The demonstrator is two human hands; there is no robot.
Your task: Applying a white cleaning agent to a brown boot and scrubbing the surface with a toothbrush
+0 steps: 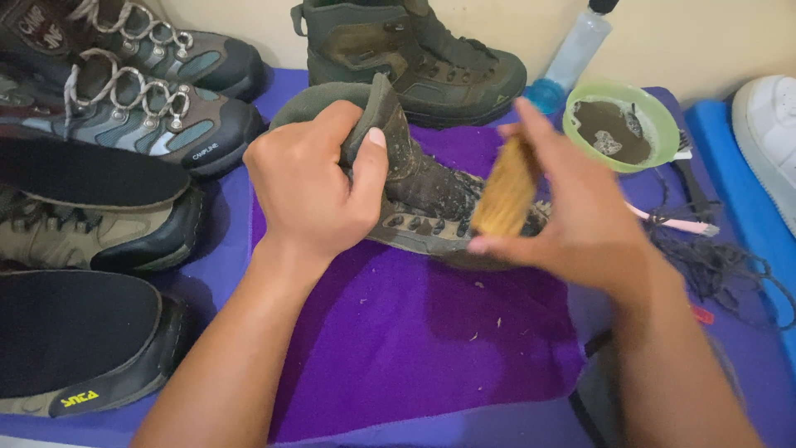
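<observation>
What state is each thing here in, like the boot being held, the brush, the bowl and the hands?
boot: muddy, unlaced, lying on purple towel
brush: against the boot
left hand: shut on boot collar
right hand: shut on brush
green bowl: holds murky water
second boot: upright behind

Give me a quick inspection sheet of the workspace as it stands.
Surface: purple towel over a blue mat, flecked with debris.
Job's things: dirty hiking boot on its side; wooden brush against it.
Clutter: matching boot behind, other shoes and insoles at left, green bowl of dirty water, spray bottle, pink toothbrush.
Grippers: left hand grips the boot collar; right hand holds the brush, blurred.
Cables: loose dark laces at right.
Surroundings: cream wall, white shoe far right.
</observation>
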